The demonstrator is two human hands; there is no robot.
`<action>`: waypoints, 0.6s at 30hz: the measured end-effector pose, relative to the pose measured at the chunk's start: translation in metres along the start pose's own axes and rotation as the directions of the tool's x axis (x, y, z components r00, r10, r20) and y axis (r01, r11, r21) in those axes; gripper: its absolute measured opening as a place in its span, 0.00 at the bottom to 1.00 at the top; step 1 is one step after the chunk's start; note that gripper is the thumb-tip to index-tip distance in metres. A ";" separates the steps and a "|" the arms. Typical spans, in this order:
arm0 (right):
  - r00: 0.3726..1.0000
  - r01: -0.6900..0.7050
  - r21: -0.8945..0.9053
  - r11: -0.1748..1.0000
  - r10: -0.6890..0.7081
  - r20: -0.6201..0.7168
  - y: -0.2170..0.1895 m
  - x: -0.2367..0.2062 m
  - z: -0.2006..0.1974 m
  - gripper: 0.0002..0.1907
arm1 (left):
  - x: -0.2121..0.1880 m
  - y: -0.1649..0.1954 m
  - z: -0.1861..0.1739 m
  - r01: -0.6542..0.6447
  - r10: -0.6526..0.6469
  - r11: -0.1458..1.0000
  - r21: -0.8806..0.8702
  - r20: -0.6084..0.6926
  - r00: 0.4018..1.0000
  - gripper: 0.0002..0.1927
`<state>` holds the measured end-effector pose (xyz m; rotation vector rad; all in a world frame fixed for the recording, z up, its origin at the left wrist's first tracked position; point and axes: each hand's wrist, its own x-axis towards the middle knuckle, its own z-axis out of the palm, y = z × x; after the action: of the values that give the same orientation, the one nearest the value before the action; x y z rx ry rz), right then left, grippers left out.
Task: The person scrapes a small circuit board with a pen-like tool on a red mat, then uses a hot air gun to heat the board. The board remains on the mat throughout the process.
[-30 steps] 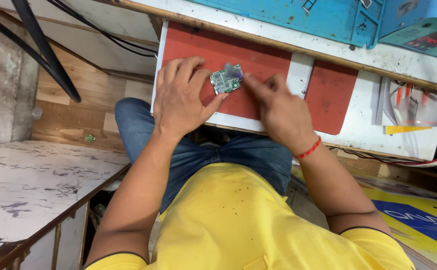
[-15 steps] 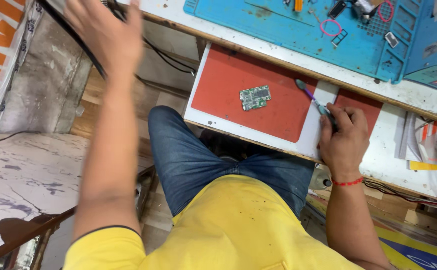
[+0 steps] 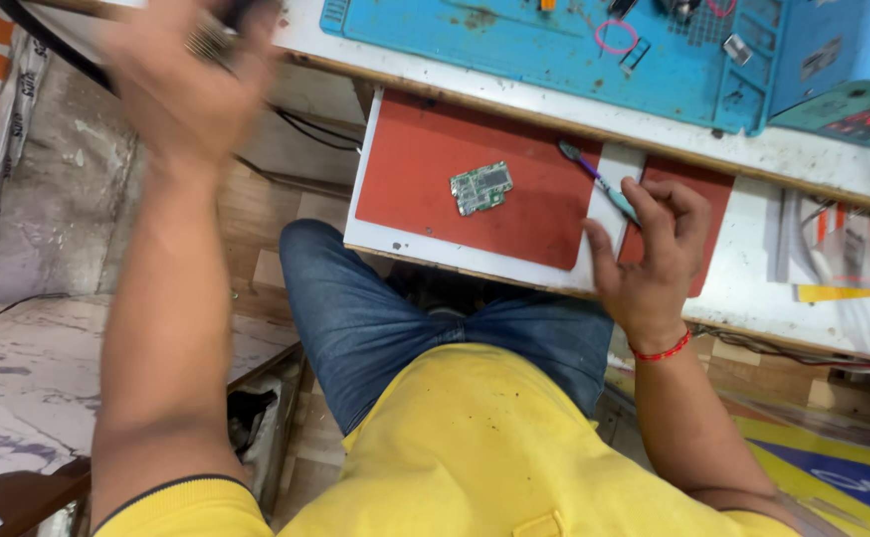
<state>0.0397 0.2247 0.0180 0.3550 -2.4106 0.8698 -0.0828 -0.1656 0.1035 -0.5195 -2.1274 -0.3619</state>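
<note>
The left hand (image 3: 191,85) is seen raised at the upper left, beyond the edge of the white bench (image 3: 803,159). It is heavily blurred; something dark appears at its fingers, but whether it is gripped or merely touched cannot be told. A black cable (image 3: 300,124) runs below the bench edge near that hand.

Further right, a red mat (image 3: 425,189) is laid on a white board (image 3: 375,239) above the lap. A small green circuit board (image 3: 482,187) lies flat near the middle of the mat, untouched by either hand and well apart from the left one.

Behind the mat, a blue work mat (image 3: 514,50) carries small parts and a pink ring (image 3: 617,38).

To the right of the circuit board, a slim tool (image 3: 599,181) with a purple shaft and teal handle is pinched between the thumb and fingers of the right hand (image 3: 649,254), its tip resting over the mat's right edge. A red thread bracelet (image 3: 662,350) is worn on that wrist. A teal instrument (image 3: 853,114) stands at the far right.
</note>
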 end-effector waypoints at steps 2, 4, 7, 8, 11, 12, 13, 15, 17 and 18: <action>0.982 0.188 -0.068 0.980 -0.189 -0.018 -0.022 0.005 -0.004 0.33 | -0.014 0.043 -0.011 -0.199 0.220 0.972 -0.125 0.192 0.956 0.20; 0.962 0.265 -0.104 0.959 -0.255 0.095 -0.033 0.017 0.002 0.36 | -0.021 0.078 -0.013 -0.350 0.388 0.920 -0.174 0.293 0.874 0.23; 0.926 0.137 -0.036 0.990 -0.115 0.361 -0.039 0.032 0.013 0.30 | -0.034 0.101 -0.023 -0.482 0.509 0.861 -0.162 0.250 0.824 0.24; 0.897 -0.007 -0.033 0.999 0.021 0.441 -0.040 0.035 0.018 0.25 | -0.042 0.104 -0.025 -0.457 0.471 0.882 -0.114 0.157 0.868 0.22; 0.908 -0.076 -0.025 0.997 0.080 0.410 -0.039 0.039 0.031 0.17 | -0.074 0.112 -0.028 -0.217 0.209 0.966 -0.140 -0.069 0.975 0.19; 0.934 -0.040 -0.017 0.999 0.043 0.354 -0.040 0.038 0.034 0.16 | -0.089 0.125 -0.026 -0.037 0.019 0.962 -0.271 -0.068 0.998 0.19; 0.940 -0.036 0.012 0.999 0.030 0.341 -0.041 0.037 0.037 0.16 | -0.103 0.134 -0.021 0.144 -0.172 0.904 -0.402 -0.035 0.984 0.19; 0.952 -0.040 0.048 0.998 0.023 0.307 -0.047 0.034 0.044 0.18 | -0.126 0.161 0.005 0.419 -0.503 0.536 -0.733 0.122 0.856 0.27; 0.939 -0.060 0.078 0.995 0.030 0.342 -0.054 0.031 0.051 0.18 | -0.149 0.183 0.019 0.515 -0.622 0.244 -0.822 0.274 0.733 0.35; 0.936 -0.059 0.095 0.994 0.022 0.351 -0.057 0.031 0.054 0.18 | -0.154 0.186 0.029 0.510 -0.626 0.223 -0.831 0.280 0.728 0.38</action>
<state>0.0164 0.1444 0.0302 0.5415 -2.7108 1.0273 0.0672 -0.0270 -0.0284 -0.1854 -1.7726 -1.9800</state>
